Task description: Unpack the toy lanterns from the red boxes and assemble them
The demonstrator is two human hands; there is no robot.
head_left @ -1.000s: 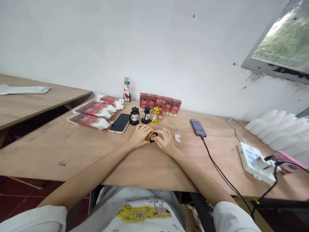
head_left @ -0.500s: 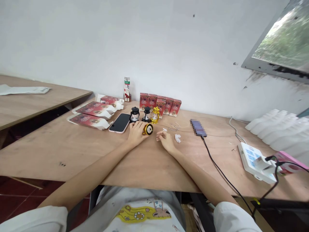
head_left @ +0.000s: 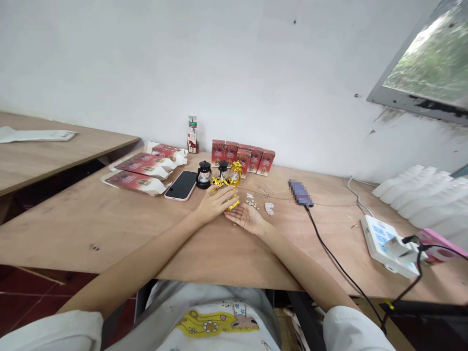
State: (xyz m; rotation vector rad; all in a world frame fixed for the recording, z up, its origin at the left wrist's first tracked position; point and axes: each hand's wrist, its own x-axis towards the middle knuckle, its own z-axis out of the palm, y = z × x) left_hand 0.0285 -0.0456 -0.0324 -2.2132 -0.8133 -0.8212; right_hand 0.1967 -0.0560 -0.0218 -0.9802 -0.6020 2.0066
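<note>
My left hand (head_left: 215, 204) is wrapped over a small gold lantern (head_left: 220, 182), which lies tilted with its base toward my right hand. Palm up, my right hand (head_left: 248, 217) is open under the base, its fingertips at or near the rim; contact is hard to make out. Several small round discs (head_left: 251, 203) like button cells lie just beyond it, beside small white pieces (head_left: 269, 208). Behind my left hand stand two black lanterns (head_left: 204, 174) and another gold lantern (head_left: 236, 173), all upright. Thin metal pieces (head_left: 263, 191) lie in a loose pile.
Red printed boxes (head_left: 265, 162) stand by the wall. Flat red cartons (head_left: 137, 182) and a phone (head_left: 182, 185) lie to the left. On the right are a blurred dark phone (head_left: 300, 193) on a black cable, a power strip (head_left: 387, 246) and white stacked pieces (head_left: 420, 195).
The gold lantern has turned, so its base now faces down toward my right hand. My right hand has shifted slightly nearer and rolled palm up, uncovering the round discs.
</note>
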